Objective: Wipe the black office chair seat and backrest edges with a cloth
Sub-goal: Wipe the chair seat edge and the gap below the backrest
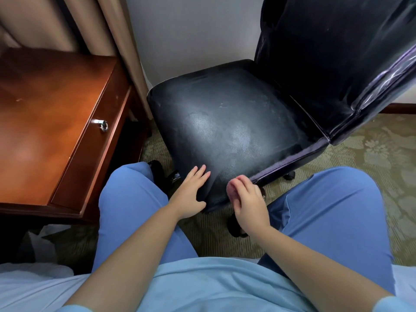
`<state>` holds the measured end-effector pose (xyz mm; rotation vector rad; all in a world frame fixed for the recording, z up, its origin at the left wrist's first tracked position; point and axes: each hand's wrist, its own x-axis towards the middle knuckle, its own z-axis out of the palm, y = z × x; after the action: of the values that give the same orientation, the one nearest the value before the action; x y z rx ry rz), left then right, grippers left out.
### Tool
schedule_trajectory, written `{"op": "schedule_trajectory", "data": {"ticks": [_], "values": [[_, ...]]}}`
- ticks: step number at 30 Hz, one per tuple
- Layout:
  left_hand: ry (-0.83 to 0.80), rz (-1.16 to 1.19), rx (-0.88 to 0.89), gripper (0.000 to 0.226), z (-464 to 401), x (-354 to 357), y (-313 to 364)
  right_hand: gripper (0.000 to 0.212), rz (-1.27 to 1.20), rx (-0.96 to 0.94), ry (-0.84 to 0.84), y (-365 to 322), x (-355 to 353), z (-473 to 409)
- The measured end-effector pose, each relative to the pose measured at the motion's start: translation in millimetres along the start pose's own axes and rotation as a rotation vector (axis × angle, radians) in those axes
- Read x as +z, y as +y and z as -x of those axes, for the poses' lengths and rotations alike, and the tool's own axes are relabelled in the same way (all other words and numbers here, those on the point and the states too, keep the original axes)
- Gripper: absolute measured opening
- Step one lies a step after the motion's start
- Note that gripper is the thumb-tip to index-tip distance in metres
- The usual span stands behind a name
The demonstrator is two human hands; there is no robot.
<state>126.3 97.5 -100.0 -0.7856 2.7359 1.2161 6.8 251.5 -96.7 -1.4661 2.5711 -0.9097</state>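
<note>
Left of the hands stands a reddish-brown wooden counter with a drawer bearing a small metal knob. Beyond it, tan curtains hang against a pale wall. Green patterned carpet spreads under and right of the hands.

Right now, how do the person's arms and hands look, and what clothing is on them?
Both forearms are bare; the left hand and right hand wear no gloves, rings or watch. Short light blue sleeves show only at the bottom corners. The top is the same light blue, the trousers a deeper blue.
</note>
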Motion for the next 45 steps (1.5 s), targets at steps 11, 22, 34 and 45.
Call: {"op": "schedule_trajectory", "data": {"ticks": [11, 22, 34, 45], "values": [[0.007, -0.258, -0.091, 0.097, 1, 6, 10, 0.033, -0.054, 0.199, 0.051, -4, -1, -7], [0.07, -0.309, -0.076, 0.091, -1, 8, 18, 0.036, -0.082, 0.296, 0.07, 8, -3, -14], [0.048, -0.288, -0.04, 0.076, 1, 11, 26, 0.035, -0.106, 0.279, 0.062, 8, -4, -17], [0.053, -0.443, -0.096, 0.068, 1, 13, 23, 0.034, 0.0, 0.089, 0.034, -7, 8, -21]]}}
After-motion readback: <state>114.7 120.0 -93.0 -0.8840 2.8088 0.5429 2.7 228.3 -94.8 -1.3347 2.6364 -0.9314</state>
